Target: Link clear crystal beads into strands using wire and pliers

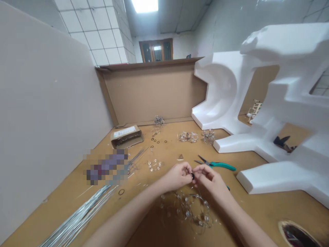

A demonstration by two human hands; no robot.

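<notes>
My left hand [180, 176] is closed in a pinch at a small dark round piece [192, 176], too small to name surely. My right hand [209, 180] meets it fingertip to fingertip, also pinched; what lies between its fingers is hidden. Just below both hands spreads a tangle of thin wire loops with clear beads [187, 213], partly blurred. Pliers with teal handles [222, 166] lie beyond my right hand, jaws pointing left. A small ring of clear beads [155, 165] rests left of my hands.
A bundle of straight silver wires [79, 212] lies at left, near a dark loose ring [121, 192]. Farther back are a small open cardboard box [127, 136], several small rings [155, 140] and beaded wire clusters [187, 137]. White foam blocks [276, 176] border the right; a cardboard panel [154, 94] stands behind.
</notes>
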